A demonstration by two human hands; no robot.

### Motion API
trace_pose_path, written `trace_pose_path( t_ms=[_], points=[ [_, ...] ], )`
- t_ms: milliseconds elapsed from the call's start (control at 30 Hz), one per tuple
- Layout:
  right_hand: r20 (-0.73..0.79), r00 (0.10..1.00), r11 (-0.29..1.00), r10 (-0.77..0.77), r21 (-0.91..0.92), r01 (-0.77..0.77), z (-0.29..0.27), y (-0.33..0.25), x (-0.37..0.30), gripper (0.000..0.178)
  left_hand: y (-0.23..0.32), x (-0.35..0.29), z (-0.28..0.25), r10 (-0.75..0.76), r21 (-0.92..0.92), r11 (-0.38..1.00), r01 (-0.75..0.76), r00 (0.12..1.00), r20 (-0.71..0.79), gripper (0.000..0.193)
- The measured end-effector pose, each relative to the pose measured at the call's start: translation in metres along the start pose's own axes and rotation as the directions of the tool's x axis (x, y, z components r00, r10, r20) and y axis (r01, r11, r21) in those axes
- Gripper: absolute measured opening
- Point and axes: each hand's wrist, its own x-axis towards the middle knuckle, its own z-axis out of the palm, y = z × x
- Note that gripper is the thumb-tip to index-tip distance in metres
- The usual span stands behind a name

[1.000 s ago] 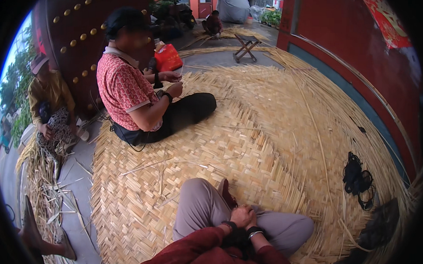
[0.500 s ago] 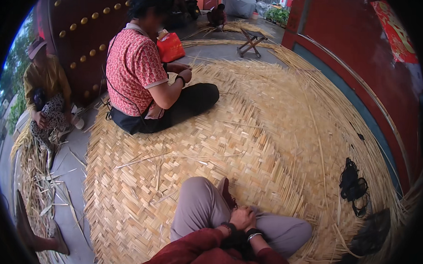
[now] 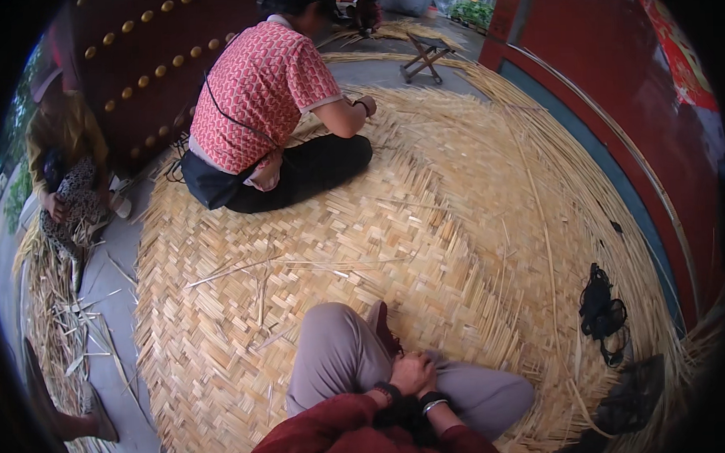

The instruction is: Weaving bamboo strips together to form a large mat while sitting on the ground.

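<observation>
My left hand (image 3: 411,374) rests in my lap, its fingers closed around my right hand (image 3: 431,378). Most of the right hand is covered, and its fingers do not show. Both hands lie against my crossed legs in grey trousers (image 3: 331,355). Dark bands circle the wrists, with a silver bracelet (image 3: 435,404) on the right one. Beneath me spreads a large pale woven mat (image 3: 363,234) in a herringbone pattern. Several loose strips (image 3: 228,273) lie on it ahead of my knees, apart from my hands.
A person in a red patterned shirt (image 3: 250,95) sits ahead on the mat. Another person (image 3: 68,149) sits at left beside cut strips (image 3: 58,317). A folding stool (image 3: 424,60) stands beyond the mat. Black cords (image 3: 603,314) lie at right near a red wall (image 3: 613,82).
The person in the red patterned shirt has leaned forward, reaching an arm down toward the mat's far part. The red bag beyond them is now out of sight. My clasped hands have stayed put.
</observation>
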Motion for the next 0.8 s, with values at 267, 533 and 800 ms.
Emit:
trace_pose_path(
  t_ms=[267,533,800],
  points=[
    [-0.005,1.0,0.999,-0.002,0.039,0.002,0.004,-0.001,0.003,0.027,0.0,0.006,0.001,-0.019,-0.045,0.999,0.02,0.999,0.025,0.033],
    [0.004,1.0,0.995,-0.018,0.099,0.017,0.007,0.004,-0.001,0.027,0.005,0.01,0.001,-0.026,-0.037,0.999,0.027,0.999,0.02,0.029],
    [0.027,0.999,0.987,-0.024,0.158,0.019,0.005,0.004,-0.003,0.027,0.008,0.016,0.003,-0.031,-0.039,0.999,0.033,0.999,0.034,0.03]
  ],
)
